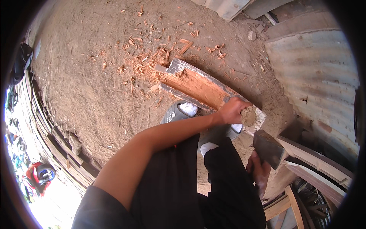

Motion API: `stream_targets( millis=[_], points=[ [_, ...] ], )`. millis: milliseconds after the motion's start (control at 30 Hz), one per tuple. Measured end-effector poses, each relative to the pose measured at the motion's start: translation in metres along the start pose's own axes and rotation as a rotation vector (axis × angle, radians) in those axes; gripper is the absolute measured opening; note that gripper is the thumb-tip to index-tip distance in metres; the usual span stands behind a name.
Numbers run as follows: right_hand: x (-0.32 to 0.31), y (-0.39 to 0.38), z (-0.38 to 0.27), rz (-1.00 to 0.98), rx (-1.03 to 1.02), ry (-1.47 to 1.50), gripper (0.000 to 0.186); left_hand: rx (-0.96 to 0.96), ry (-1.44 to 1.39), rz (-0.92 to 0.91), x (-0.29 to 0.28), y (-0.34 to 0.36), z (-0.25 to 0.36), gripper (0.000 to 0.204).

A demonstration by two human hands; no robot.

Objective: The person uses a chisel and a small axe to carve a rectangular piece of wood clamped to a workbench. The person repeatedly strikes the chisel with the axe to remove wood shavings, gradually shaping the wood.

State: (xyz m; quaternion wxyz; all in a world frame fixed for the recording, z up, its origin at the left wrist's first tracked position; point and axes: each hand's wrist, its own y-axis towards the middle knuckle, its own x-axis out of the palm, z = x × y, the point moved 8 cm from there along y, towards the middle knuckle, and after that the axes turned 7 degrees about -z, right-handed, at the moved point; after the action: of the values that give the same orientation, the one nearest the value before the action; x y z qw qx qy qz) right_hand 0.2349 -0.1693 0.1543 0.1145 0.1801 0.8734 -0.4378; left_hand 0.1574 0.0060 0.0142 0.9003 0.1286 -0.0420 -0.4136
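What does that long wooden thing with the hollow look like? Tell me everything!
The wooden trough lies slantwise on the dirt ground, hollow side up. It looks like wood, orange-brown and rough inside, with worn grey-and-white rims. Its far left end is open, with uneven tips near scattered wood chips. The right end has a rough, sandy-looking patch. The person's left hand holds it near that end.

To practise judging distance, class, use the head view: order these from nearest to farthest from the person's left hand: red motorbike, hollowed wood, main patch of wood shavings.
1. Hollowed wood: right at the left hand.
2. Main patch of wood shavings: on the ground, up and left.
3. Red motorbike: far off at lower left.
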Motion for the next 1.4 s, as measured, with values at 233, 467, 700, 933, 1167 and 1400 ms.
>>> stream_targets(
  millis=[233, 467, 700, 933, 1167, 1400],
  points=[
    [0.017, 0.029, -0.009, -0.028, -0.009, -0.199, 0.03, -0.022, -0.001, -0.055, 0.009, -0.004, -0.006, 0.026],
    [0.015, 0.009, -0.039, 0.009, -0.184, -0.147, 0.037, 0.002, -0.012, -0.008, 0.0, -0.005, -0.002, 0.028],
    [0.018, 0.024, -0.031, 0.009, 0.025, -0.211, 0.027, -0.023, 0.066, -0.028, 0.002, -0.008, -0.005, 0.03],
    [0.018, 0.042, 0.015, -0.084, 0.02, -0.239, 0.032, -0.032, 0.062, -0.039, 0.01, -0.004, -0.002, 0.03],
    [0.025, 0.045, 0.008, -0.131, -0.003, 0.183, 0.018, -0.14, 0.161, -0.142, 0.026, 0.002, -0.016, 0.036],
    [0.006, 0.028, 0.004, -0.012, -0.099, 0.192, 0.018, -0.08, 0.141, -0.055, 0.018, 0.001, -0.011, 0.029]
  ],
)
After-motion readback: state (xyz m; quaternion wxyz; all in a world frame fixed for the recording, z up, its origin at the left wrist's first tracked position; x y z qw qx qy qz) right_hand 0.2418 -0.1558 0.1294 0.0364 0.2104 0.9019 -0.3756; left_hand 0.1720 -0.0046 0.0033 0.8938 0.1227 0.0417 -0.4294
